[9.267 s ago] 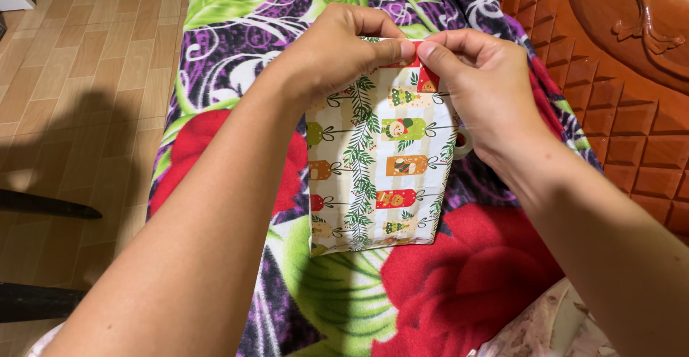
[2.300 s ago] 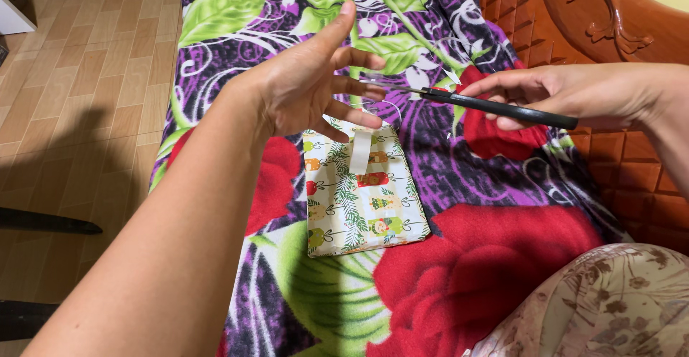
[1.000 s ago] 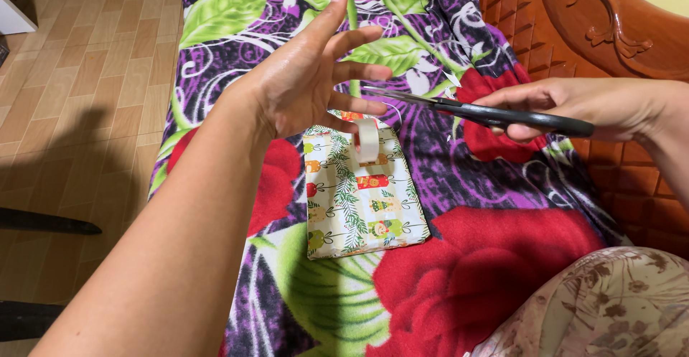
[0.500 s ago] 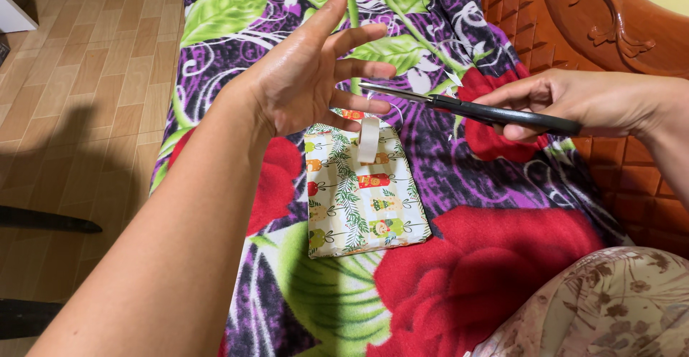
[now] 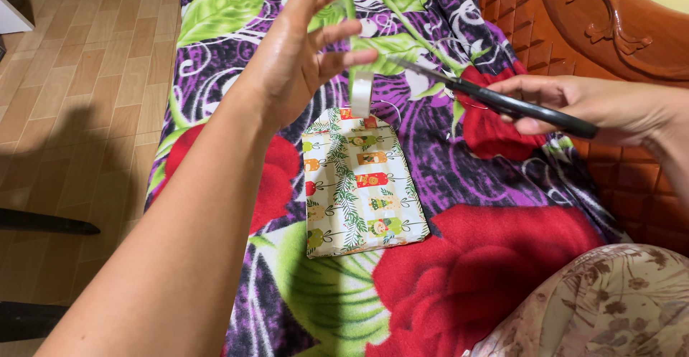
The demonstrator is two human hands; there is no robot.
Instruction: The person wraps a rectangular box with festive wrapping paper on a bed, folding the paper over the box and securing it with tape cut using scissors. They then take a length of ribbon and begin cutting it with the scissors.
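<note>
A small flat parcel [image 5: 362, 185] in holiday wrapping paper lies on a floral blanket [image 5: 459, 177]. Above its far end my left hand [image 5: 305, 52] is raised with fingers spread, and a short strip of clear tape [image 5: 361, 93] hangs from its fingertips. My right hand [image 5: 610, 109] grips black-handled scissors [image 5: 502, 102], whose blades point left toward the tape strip and look nearly closed. The scissors hover above the blanket, to the right of the parcel.
A carved wooden headboard or bench back [image 5: 610, 20] runs along the right. Wood-pattern floor [image 5: 79, 91] lies to the left of the blanket. My knee in pale patterned fabric [image 5: 596, 307] fills the lower right corner.
My left hand has lifted higher, drawing the tape strip up off the parcel's top. The scissors have drawn back slightly to the right.
</note>
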